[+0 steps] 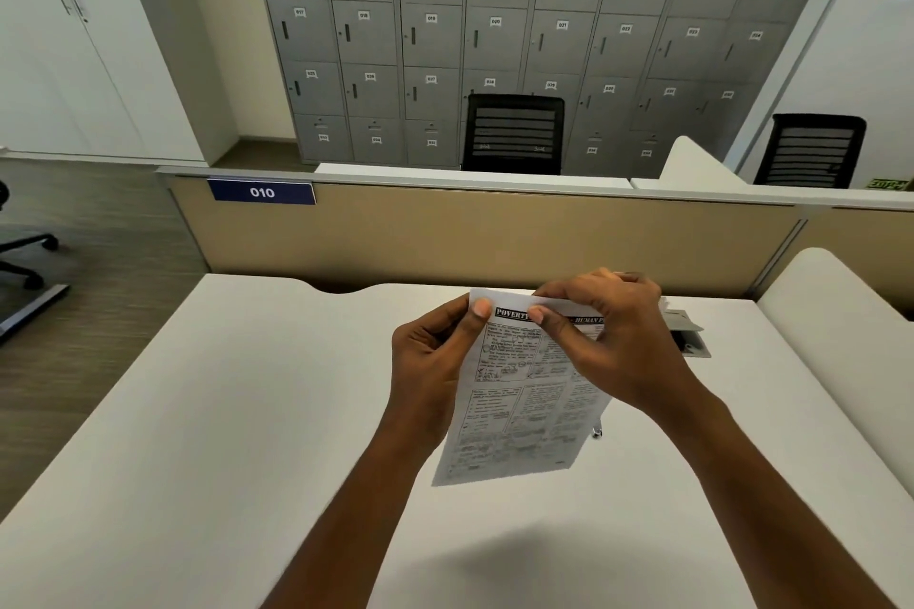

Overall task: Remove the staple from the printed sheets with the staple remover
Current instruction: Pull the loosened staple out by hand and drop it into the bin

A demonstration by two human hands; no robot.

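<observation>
The printed sheets (pixel 519 415) are held up above the white desk (pixel 198 410), tilted, with a bold black headline along the top. My left hand (pixel 435 361) grips their upper left edge, thumb on the front near the corner. My right hand (pixel 608 336) lies over the top right part, fingertips pinching the top edge beside the headline. The staple itself is too small to make out. A small metal object (pixel 597 432) shows on the desk just past the sheets' right edge; I cannot tell whether it is the staple remover.
A grey cable hatch (pixel 690 336) with its lid up sits in the desk behind my right hand. A beige partition (pixel 494 237) with a blue "010" plate closes off the far edge. A white rounded divider (pixel 831 336) stands at right. Lockers and black chairs lie beyond.
</observation>
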